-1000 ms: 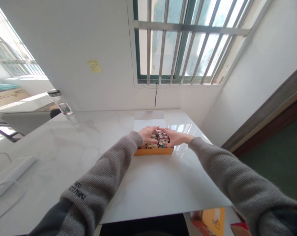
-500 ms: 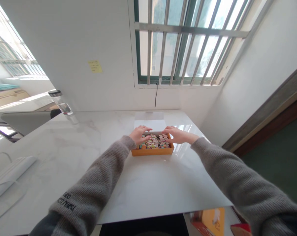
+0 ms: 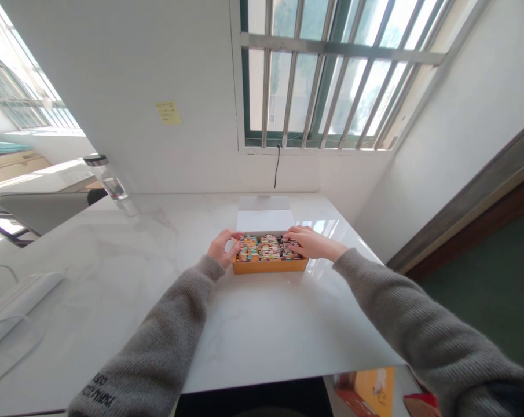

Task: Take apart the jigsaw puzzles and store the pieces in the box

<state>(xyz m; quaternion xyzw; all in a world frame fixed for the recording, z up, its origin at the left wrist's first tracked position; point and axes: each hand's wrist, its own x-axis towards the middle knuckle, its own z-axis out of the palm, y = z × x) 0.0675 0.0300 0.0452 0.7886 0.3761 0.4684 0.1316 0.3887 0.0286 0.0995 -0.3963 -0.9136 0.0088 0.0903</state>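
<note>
The white, marble-patterned, glossy table (image 3: pixel 253 324) carries everything here; its smooth top probably lets cardboard slide easily. A flat whitish panel (image 3: pixel 264 220) lies behind the box, toward the table's far edge; whether it joins the box is unclear.

The long, low, orange cardboard-looking box (image 3: pixel 270 267), open at the top, sits nearer the table's far edge than its near edge, and closer to the right edge than to the left. Its walls look thin, likely stiff enough to carry but apt to bow if squeezed; packed this full, it may be fairly heavy for its size. The two short ends, low down, seem the best hold.

The left hand (image 3: pixel 220 249) curves at the box's left end, thumb and fingers parted. The right hand (image 3: pixel 312 242) reaches over the right end, fingertips at the contents; whether they pinch anything I cannot tell.

Thin, multicoloured flat pieces (image 3: pixel 269 250) stand packed in rows inside. Each looks light and perhaps bendable, best taken by its upper edge.
</note>
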